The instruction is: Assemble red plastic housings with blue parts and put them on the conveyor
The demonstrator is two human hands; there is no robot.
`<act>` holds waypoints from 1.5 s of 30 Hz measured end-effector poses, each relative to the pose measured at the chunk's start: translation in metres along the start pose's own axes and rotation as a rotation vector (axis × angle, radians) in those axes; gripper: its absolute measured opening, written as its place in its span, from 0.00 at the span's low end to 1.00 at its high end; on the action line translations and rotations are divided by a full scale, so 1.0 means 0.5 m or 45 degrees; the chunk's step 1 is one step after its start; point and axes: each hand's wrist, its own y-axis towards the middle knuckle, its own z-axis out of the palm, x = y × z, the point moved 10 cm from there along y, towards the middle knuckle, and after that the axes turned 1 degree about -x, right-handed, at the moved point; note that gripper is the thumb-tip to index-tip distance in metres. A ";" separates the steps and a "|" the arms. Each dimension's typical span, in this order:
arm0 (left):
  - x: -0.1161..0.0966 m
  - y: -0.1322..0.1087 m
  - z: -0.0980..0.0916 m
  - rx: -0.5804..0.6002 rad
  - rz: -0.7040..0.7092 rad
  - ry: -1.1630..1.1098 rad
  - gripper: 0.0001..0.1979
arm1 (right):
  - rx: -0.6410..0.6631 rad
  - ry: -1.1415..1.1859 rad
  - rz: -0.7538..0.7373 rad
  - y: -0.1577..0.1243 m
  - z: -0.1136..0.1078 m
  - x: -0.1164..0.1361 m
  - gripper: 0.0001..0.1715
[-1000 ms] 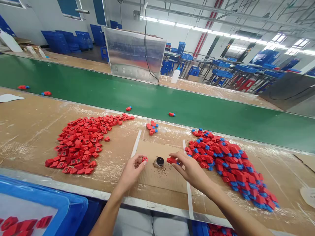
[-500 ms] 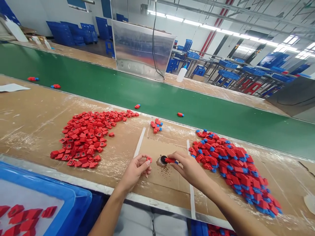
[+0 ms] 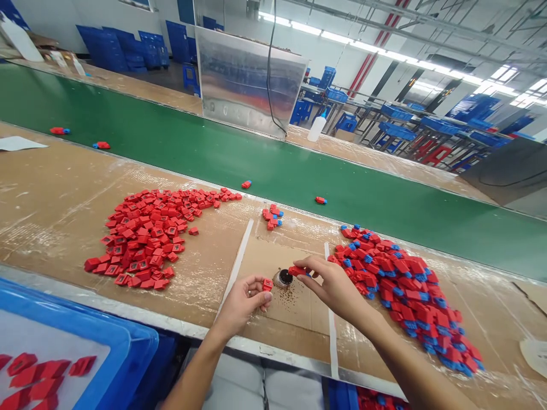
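Between thumb and fingers my left hand pinches a small red piece, just left of a small round jar with dark contents. My right hand is closed on a red and blue piece at the jar's upper right edge. Dark crumbs lie on the cardboard sheet around the jar. To the left spreads a pile of red pieces; on the right is a heap of red and blue pieces. A small cluster of red and blue pieces sits beyond the jar.
A green conveyor belt crosses behind the bench, carrying a few red and blue pieces. At the lower left stands a blue tray with red pieces. A metal panel and a white bottle stand beyond the belt.
My left hand has moved right, closer to the jar, with its red piece. My right hand has lifted its piece slightly up from the jar. Pieces on the belt have shifted right.
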 end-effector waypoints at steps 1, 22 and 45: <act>0.001 -0.002 0.004 0.020 0.003 0.008 0.13 | -0.010 0.029 0.026 -0.002 -0.001 -0.001 0.10; 0.007 -0.023 0.036 0.248 -0.077 0.058 0.13 | 0.079 0.287 0.087 -0.046 0.074 0.051 0.09; -0.022 -0.013 0.020 0.294 -0.035 0.515 0.18 | 0.046 0.054 -0.003 -0.030 0.087 0.076 0.07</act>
